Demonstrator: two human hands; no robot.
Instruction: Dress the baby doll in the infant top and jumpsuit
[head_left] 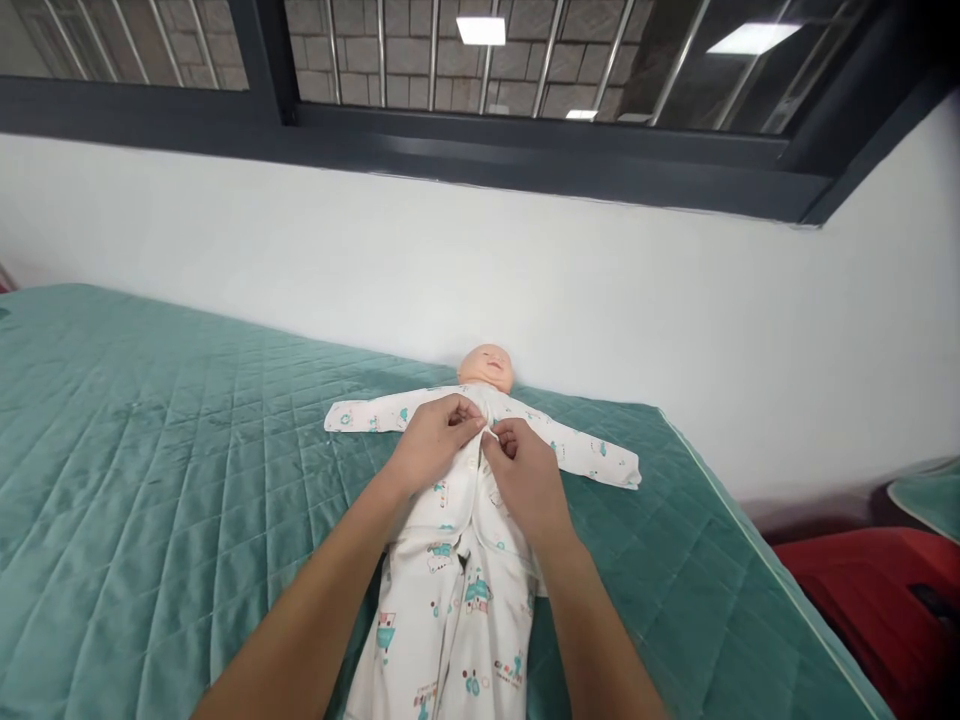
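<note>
Fingers of left hand and right hand, head view: both pinched on the front opening of the printed romper, at the chest of the doll lying face-up on the green quilted bed. Risk, judged: thin edges may slip from the pinch or meet off-line, as loose cloth shifts over the light doll.
</note>
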